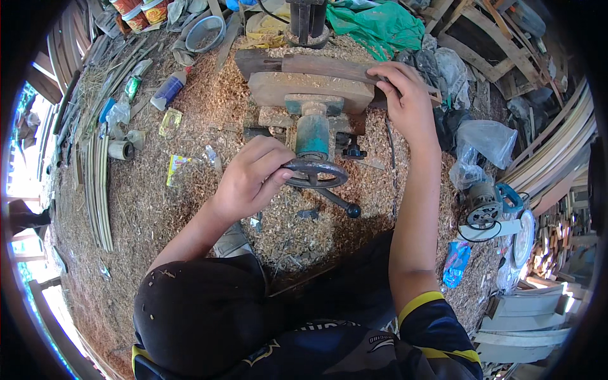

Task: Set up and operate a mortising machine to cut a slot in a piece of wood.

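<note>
My left hand [253, 174] is wrapped round the rim of a dark metal handwheel [318, 173], on the near side of a woodworking machine with a worn teal cylinder [313, 136]. Beyond the cylinder is a wooden jaw block [310, 90] dusted with shavings. Along its far side lies a brown wooden workpiece [329, 67]. My right hand [405, 95] rests at the right end of that workpiece, fingertips on its top and the thumb on the near side. Below the wheel a lever with a black ball knob [353, 210] sticks out.
Wood shavings cover the ground. Left lie a blue bottle [168, 90], thin wood strips [99, 190] and a round basin [206, 34]. A green plastic sheet [380, 26] is beyond the machine. At right are a teal power tool [487, 206], clear plastic bags [484, 145] and stacked wood strips [560, 139].
</note>
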Available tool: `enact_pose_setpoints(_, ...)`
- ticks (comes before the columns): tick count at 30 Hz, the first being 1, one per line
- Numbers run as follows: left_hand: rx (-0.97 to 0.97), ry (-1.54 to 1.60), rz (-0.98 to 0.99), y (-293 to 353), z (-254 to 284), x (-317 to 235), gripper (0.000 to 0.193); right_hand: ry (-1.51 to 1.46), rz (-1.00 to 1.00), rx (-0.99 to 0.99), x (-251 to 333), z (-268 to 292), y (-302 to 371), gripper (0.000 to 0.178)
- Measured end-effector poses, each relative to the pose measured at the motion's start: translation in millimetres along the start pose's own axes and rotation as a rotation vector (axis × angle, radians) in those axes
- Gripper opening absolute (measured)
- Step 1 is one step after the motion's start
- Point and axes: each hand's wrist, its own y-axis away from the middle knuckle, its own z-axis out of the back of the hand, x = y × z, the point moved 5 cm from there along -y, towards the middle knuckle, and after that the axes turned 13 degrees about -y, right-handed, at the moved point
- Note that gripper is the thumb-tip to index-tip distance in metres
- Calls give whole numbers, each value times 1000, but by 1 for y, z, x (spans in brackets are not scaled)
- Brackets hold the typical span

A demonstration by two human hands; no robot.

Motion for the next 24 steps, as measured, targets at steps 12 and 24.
enact_pose_setpoints(12, -12, 67, 16, 3, -5, 4, 19, -4, 10, -28, -9, 7, 5, 21)
enact_pose_setpoints(24, 5, 17, 26, 2, -1, 2, 19, 27, -50, 52, -2, 0, -2, 23)
